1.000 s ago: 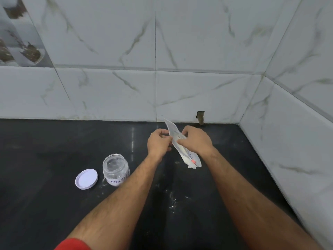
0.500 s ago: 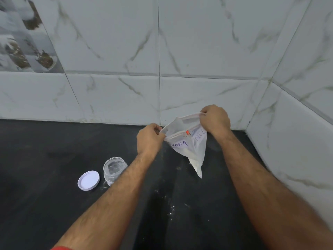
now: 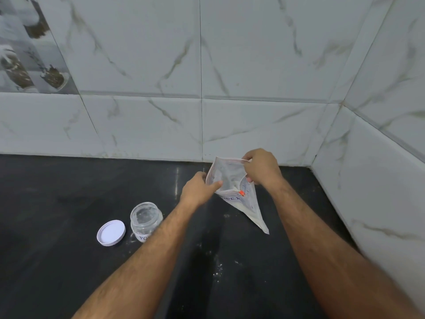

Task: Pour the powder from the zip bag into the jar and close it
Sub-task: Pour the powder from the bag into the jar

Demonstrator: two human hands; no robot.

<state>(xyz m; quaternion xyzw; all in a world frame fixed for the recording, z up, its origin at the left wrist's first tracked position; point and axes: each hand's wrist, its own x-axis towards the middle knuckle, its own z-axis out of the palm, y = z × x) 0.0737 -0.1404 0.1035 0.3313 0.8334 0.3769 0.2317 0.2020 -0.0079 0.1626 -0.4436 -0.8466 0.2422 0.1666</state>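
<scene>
I hold a clear zip bag point(image 3: 249, 208) with blue writing and an orange slider above the black counter point(image 3: 57, 203). Its mouth gapes wide towards me, and white powder sits in its lower corner. My left hand point(image 3: 197, 189) pinches the near left rim of the mouth. My right hand point(image 3: 262, 168) grips the far right rim. A small clear jar point(image 3: 146, 218) with a handwritten label stands open on the counter, left of my left forearm. Its white lid point(image 3: 111, 233) lies flat just left of the jar.
White marble-patterned tile walls point(image 3: 253, 125) close the counter at the back and on the right, meeting in a corner. Specks of spilled powder point(image 3: 217, 270) dot the counter between my forearms and around the jar's base.
The bag went from folded flat between my hands to held up, and its mouth is now pulled wide. My right hand came down slightly; the jar and lid stayed put.
</scene>
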